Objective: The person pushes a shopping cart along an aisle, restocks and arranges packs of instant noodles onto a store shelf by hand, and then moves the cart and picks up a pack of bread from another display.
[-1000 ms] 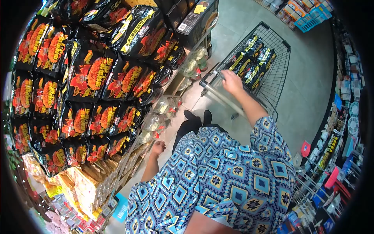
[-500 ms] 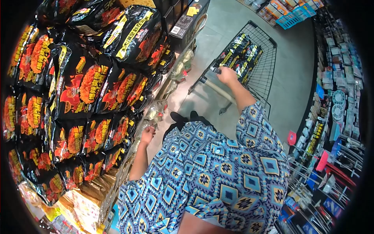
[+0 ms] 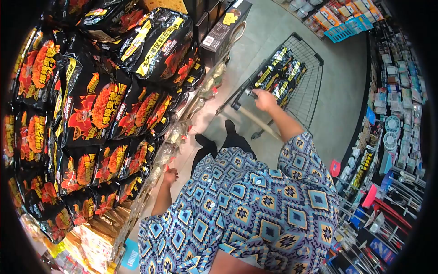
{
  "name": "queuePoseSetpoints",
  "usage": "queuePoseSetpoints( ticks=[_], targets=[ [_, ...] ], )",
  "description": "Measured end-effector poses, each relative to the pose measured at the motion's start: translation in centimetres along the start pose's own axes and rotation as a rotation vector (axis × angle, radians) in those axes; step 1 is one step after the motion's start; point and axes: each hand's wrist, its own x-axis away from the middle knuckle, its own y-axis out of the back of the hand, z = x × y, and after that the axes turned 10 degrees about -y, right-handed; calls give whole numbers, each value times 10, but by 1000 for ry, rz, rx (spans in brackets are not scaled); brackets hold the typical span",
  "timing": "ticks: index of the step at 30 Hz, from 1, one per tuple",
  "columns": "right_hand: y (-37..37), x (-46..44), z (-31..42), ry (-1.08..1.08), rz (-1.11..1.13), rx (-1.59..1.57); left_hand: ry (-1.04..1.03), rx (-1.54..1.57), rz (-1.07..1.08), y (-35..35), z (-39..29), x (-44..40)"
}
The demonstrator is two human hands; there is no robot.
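Observation:
My right hand [image 3: 265,100] is closed on the handle of a wire shopping cart [image 3: 312,93], at the end nearer me. In the cart lie black-and-yellow noodle packs [image 3: 276,69], two visible side by side. My left hand [image 3: 170,176] hangs low beside the shelf edge, holding nothing, its fingers loosely bent and apart. Left of it rises a tall stack of black multipacks of instant noodles [image 3: 93,107] with red and orange pictures. The hand is apart from these packs.
Small clear bags [image 3: 176,132] hang along the shelf edge. Dark boxes [image 3: 222,32] stand past the noodle stack. Grey tiled floor [image 3: 262,27] runs under the cart. Racks of small hanging goods [image 3: 394,91] line the right side, with a blue basket [image 3: 348,30] at the far end.
One of my feet has stepped forward. My left hand has dropped slightly lower in view. My right hand stays on the cart handle, which sits a little lower and further left.

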Motion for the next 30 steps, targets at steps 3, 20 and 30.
queuePoseSetpoints(
  ticks=[3,20,30],
  targets=[
    [-14,10,7,-9,68,-32,38,37,-39,-17,-5,2],
    [-43,-30,20,205,-32,-85,-305,9,-40,-116,-110,-54],
    [-55,-102,2,288,342,-186,-209,-70,-261,-77,-83,-24]
  ],
)
